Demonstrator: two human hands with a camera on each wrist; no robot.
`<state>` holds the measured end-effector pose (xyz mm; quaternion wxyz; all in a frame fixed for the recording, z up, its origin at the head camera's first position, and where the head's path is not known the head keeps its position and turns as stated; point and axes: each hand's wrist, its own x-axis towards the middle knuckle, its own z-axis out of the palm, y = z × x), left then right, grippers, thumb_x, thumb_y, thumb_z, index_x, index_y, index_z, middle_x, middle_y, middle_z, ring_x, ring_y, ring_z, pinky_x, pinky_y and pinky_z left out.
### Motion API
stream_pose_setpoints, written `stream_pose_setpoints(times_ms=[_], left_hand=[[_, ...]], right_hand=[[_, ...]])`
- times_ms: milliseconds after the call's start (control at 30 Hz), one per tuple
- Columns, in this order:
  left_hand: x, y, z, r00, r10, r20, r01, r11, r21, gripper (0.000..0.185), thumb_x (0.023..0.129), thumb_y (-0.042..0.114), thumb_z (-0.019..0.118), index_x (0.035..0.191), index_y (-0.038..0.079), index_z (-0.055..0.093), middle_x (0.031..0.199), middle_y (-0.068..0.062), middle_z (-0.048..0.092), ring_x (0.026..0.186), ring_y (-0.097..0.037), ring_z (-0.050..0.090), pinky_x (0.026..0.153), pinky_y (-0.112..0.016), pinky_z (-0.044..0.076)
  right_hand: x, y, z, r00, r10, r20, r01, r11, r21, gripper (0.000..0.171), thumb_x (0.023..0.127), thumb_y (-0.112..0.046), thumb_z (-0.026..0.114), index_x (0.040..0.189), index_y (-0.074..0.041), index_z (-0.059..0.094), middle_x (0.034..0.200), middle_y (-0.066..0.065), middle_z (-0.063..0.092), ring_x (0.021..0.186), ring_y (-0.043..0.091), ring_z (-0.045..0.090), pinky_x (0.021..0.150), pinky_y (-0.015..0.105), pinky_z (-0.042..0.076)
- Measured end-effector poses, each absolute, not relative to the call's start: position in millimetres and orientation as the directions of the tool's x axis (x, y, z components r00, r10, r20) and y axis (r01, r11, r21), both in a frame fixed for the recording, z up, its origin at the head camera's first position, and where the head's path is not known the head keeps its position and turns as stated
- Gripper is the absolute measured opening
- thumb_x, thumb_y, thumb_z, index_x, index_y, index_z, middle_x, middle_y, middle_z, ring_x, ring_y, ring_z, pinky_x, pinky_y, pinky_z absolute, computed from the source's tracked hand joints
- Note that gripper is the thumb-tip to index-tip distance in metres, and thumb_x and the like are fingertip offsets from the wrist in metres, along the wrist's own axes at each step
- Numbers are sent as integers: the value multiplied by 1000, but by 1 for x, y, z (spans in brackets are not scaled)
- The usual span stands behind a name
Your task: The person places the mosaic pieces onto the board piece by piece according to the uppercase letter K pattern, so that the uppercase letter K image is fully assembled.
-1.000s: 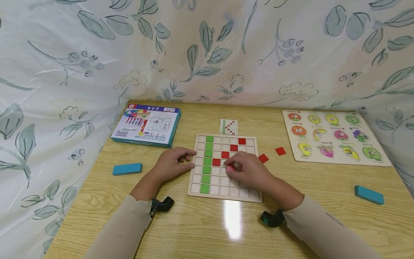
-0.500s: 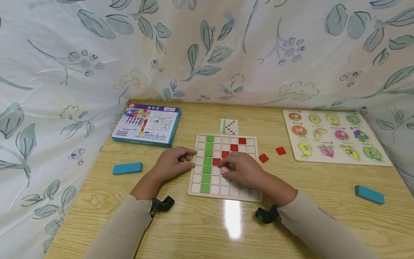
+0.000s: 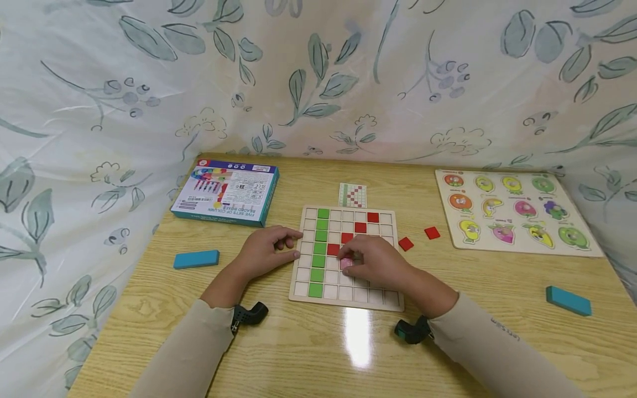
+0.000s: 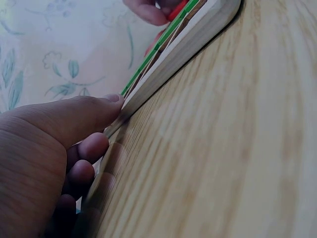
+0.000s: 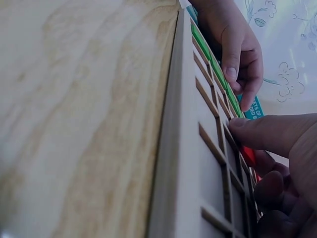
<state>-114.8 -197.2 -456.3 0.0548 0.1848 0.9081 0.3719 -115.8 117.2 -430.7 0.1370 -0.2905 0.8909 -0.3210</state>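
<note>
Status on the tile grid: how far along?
Done: a green column of seven tiles and four red tiles on a diagonal sit in the wooden grid board. In hand: right hand sets a red tile; left hand steadies the board edge. Left: two loose red tiles on the table, many empty cells.

Grid board (image 3: 346,299): several cells hidden under the right hand (image 3: 378,262).
Red tile (image 3: 346,263): mostly covered by fingers.

Light wood-grain table (image 3: 497,342) w/ glare patch, leaf-print white cloth backdrop (image 3: 318,77) behind & both sides.
</note>
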Motion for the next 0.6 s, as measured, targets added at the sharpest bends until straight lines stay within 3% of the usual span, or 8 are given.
stream_pose_setpoints(times_ms=[600], left_hand=[[-114, -198, -458, -924, 378, 49, 304, 654, 693, 37, 95, 26, 85, 130, 18, 78, 97, 11, 67, 83, -14, 56, 79, -35, 47]], right_hand=[[-112, 126, -430, -830, -555, -56, -390, 649, -654, 28, 89, -22, 90, 115, -24, 80, 107, -11, 68, 85, 14, 56, 80, 36, 50]])
